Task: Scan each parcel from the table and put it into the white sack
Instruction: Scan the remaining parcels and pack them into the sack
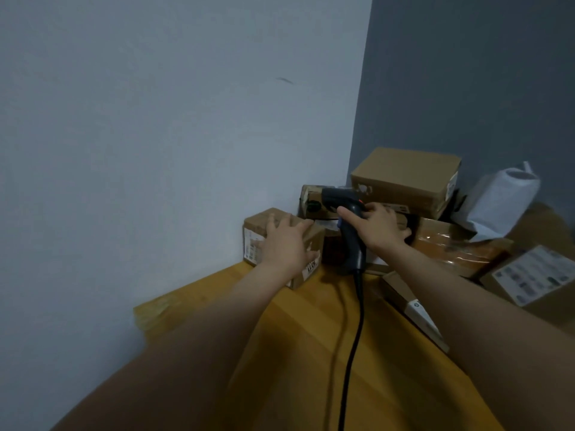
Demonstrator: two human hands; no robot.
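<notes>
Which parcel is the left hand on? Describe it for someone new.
On the wooden table, parcels pile into the room's corner. The small brown box is the leftmost one, under the left hand. It alone sits beside the pale wall, at the pile's left end.

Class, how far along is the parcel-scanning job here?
Done: cannot tell; no white sack shows. In hand: left hand rests on the small brown cardboard box; right hand grips the dark handheld scanner. Left: the piled brown cardboard parcels on the yellow wooden table.
</notes>
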